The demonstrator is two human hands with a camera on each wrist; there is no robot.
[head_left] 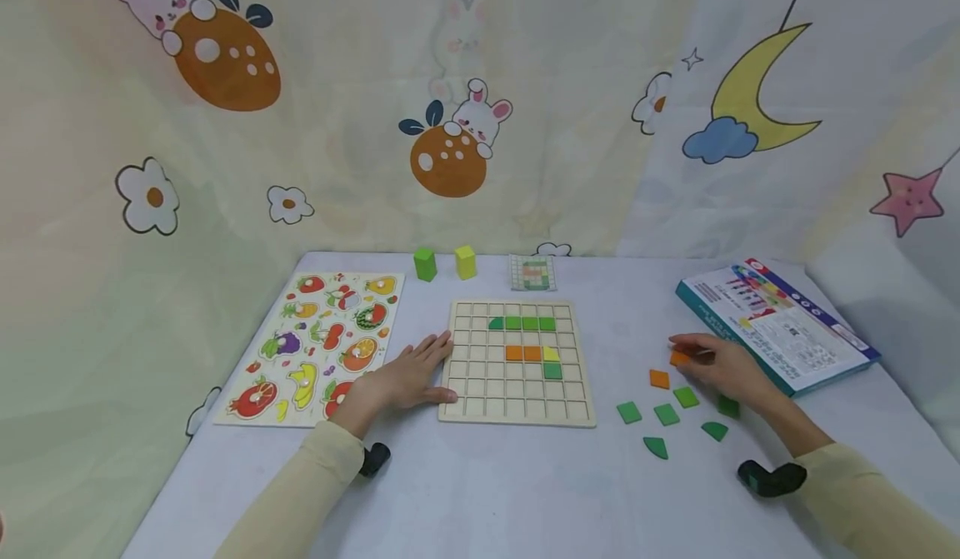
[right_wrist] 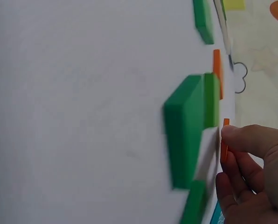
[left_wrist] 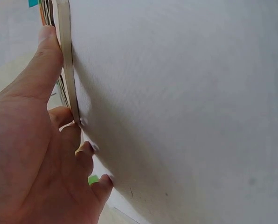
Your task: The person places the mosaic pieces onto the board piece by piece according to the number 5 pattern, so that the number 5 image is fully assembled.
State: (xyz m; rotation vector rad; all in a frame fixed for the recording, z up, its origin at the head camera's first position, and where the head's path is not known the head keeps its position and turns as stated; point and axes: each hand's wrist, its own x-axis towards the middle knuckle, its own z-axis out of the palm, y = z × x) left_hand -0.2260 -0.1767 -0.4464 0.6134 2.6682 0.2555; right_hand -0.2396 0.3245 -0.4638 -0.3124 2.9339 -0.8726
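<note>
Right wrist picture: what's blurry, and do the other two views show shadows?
Right wrist: the nearest green tile has smeared edges, while the right hand looks sharper; left wrist: a soft grey shadow spreads over the white tabletop beside the left hand; head: even light, faint shadows.

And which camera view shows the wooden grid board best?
The head view: from above, nearly the whole wooden grid board shows. The left wrist view gives mainly its edge, against the left hand; the right wrist view, perhaps a sliver.
</note>
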